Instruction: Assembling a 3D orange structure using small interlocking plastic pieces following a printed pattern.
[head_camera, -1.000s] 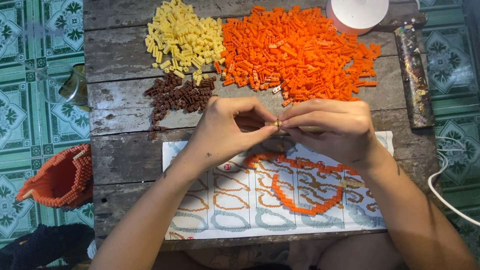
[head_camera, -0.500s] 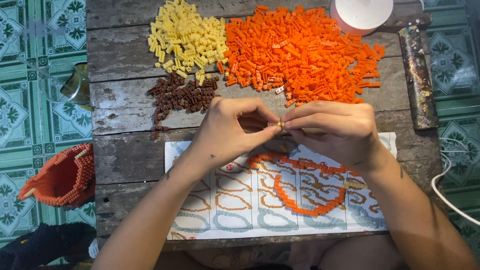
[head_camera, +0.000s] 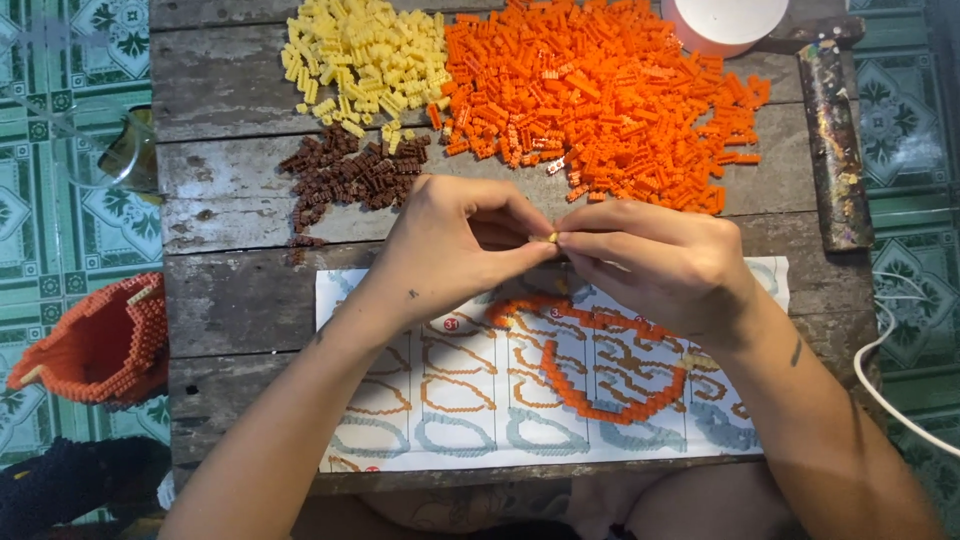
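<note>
my left hand and my right hand meet over the middle of the wooden table, fingertips pressed together on a tiny pale brick piece that sits pinched between them, just above the top edge of the printed pattern sheet. the piece is mostly hidden by my fingers, so i can't tell its exact shape.

beyond my hands, along the far side of the table, lies a broad heap of orange bricks, touching a smaller heap of pale yellow bricks on its left. nearer me and left of centre is a small scatter of dark brown bricks, just beside my left knuckles. a white round object sits at the top edge, only partly in view, and a worn, paint-stained bar lies along the table's right side.

on the sheet under my wrists rests a curved chain of orange bricks, partly covered by my right hand.

off the table to the left, on the green patterned floor tiles, stands an orange basket-shaped piece built of bricks; what is inside it i cannot tell. a clear glass vessel sits above it. a white cable trails on the right.
</note>
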